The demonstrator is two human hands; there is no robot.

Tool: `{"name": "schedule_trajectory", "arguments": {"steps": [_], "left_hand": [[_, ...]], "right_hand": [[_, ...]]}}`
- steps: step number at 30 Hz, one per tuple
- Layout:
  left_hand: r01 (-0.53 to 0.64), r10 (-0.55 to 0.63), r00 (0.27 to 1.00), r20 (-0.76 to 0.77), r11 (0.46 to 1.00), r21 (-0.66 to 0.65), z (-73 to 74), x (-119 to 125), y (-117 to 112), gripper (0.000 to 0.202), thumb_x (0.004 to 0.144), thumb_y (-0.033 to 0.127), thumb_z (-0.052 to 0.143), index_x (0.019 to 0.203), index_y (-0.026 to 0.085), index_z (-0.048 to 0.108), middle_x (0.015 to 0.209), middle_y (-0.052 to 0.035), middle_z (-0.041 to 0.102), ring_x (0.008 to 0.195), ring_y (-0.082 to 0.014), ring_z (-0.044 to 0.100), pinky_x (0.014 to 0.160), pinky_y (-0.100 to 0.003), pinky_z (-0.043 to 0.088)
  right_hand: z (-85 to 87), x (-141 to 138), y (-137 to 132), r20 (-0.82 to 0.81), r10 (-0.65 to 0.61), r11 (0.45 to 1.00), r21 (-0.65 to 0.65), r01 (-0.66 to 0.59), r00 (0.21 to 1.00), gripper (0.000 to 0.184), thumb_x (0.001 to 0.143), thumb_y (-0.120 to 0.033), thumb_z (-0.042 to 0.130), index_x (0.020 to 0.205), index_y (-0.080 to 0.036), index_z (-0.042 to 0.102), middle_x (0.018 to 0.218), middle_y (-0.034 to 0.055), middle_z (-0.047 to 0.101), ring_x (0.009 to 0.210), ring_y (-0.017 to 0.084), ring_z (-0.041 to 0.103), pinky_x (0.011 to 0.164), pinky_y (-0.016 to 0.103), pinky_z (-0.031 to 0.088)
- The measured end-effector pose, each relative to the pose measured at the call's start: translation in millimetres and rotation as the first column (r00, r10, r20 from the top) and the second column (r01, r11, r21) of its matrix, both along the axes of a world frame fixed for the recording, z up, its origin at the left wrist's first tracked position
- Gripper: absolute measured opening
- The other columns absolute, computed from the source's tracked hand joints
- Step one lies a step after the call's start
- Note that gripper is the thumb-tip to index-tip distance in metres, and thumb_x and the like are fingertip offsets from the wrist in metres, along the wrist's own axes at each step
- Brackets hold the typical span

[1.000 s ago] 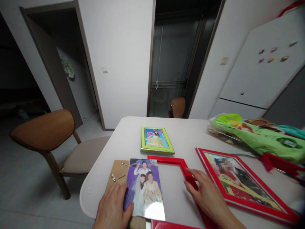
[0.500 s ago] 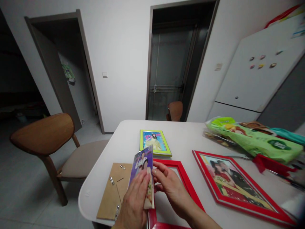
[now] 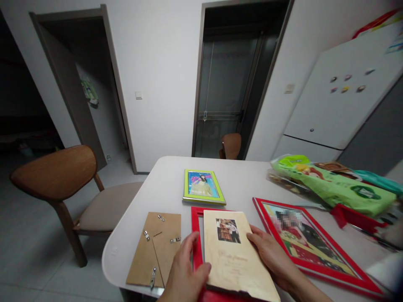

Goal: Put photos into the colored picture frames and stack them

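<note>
A cream printed sheet [image 3: 234, 260] with a small photo near its top lies over a red picture frame [image 3: 197, 247], tilted slightly. My right hand [image 3: 273, 258] grips the sheet's right edge, thumb on top; its other fingers are mostly hidden. At the left side, my left hand [image 3: 185, 272] has its fingers spread, with the thumb by the sheet's lower left edge; whether it touches cannot be made out. Left of that hand is a brown backing board [image 3: 146, 247] with several metal clips.
Behind the sheet lies a yellow-green framed picture [image 3: 201, 186]. A second red-framed picture [image 3: 311, 247] is at the right. Beyond it are a green package [image 3: 340, 180] and a red-handled item [image 3: 355, 220]. A wooden chair [image 3: 59, 172] stands left of the white table [image 3: 166, 176].
The stack held upright, with a purple photo facing left, has been laid down over the red frame, cream side up. My left hand has let go and spread its fingers.
</note>
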State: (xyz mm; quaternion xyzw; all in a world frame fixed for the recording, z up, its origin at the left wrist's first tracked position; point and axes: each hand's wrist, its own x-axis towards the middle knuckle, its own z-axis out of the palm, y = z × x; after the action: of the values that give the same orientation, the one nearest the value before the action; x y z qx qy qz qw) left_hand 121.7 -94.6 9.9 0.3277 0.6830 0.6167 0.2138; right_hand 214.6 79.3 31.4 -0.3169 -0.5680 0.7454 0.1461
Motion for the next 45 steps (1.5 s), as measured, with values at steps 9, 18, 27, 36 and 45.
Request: {"name": "schedule_trajectory", "arguments": {"steps": [9,18,27,36,45], "left_hand": [[0.174,-0.347,0.837,-0.423,0.902,-0.396,-17.3,-1.6,-3.6,0.062,0.054,0.011,0.057,0.114,0.007,0.044,0.129,-0.0183,0.036,0.119,-0.0272,0.032,0.098,-0.041,0.028],[0.185,-0.421,0.738,-0.528,0.878,-0.442,-23.1,-5.6,-5.9,0.060,0.056,0.016,0.064,0.111,0.006,0.043,0.128,-0.0203,0.037,0.120,-0.0264,0.030,0.097,-0.040,0.030],[0.146,-0.450,0.715,-0.535,0.844,-0.516,-8.1,-2.6,-6.5,0.046,0.064,0.019,0.062,0.107,0.008,0.050,0.124,-0.0171,0.043,0.119,-0.0259,0.031,0.098,-0.040,0.030],[0.152,-0.405,0.641,-0.652,0.900,-0.409,-18.7,-9.0,-20.1,0.046,0.070,0.029,0.058,0.112,0.015,0.046,0.126,-0.0131,0.042,0.119,-0.0254,0.033,0.095,-0.041,0.033],[-0.273,-0.308,0.576,-0.758,0.801,-0.533,-33.9,-71.7,-125.0,0.081,0.054,0.031,0.072,0.124,0.023,0.034,0.131,-0.0161,0.033,0.118,-0.0333,0.031,0.092,-0.052,0.031]], "right_hand": [[-17.0,-11.0,8.1,0.122,0.014,0.967,0.250,-0.044,0.992,0.047,0.065,-0.021,0.037,0.110,-0.015,0.049,0.078,0.0046,0.069,0.063,0.018,0.064,0.053,0.026,0.048],[-31.5,-9.3,16.9,0.155,0.027,0.943,0.325,-0.077,0.987,0.045,0.068,-0.025,0.035,0.109,-0.011,0.048,0.083,0.0060,0.067,0.069,0.018,0.063,0.057,0.025,0.047],[-24.7,-10.4,16.1,0.457,-0.175,0.373,0.851,-0.371,0.872,0.032,0.078,-0.032,0.031,0.086,-0.015,0.056,0.077,0.0091,0.061,0.072,0.021,0.058,0.061,0.029,0.039],[-35.8,-5.4,10.2,0.450,-0.423,0.013,0.871,-0.491,0.787,0.031,0.077,-0.034,0.038,0.098,-0.016,0.052,0.084,0.0092,0.053,0.076,0.022,0.052,0.057,0.030,0.036],[-11.5,-36.5,-82.0,0.391,0.191,0.143,0.896,-0.420,0.900,0.039,0.074,-0.036,0.045,0.110,-0.020,0.048,0.100,0.0085,0.055,0.093,0.023,0.046,0.084,0.039,0.031]]}}
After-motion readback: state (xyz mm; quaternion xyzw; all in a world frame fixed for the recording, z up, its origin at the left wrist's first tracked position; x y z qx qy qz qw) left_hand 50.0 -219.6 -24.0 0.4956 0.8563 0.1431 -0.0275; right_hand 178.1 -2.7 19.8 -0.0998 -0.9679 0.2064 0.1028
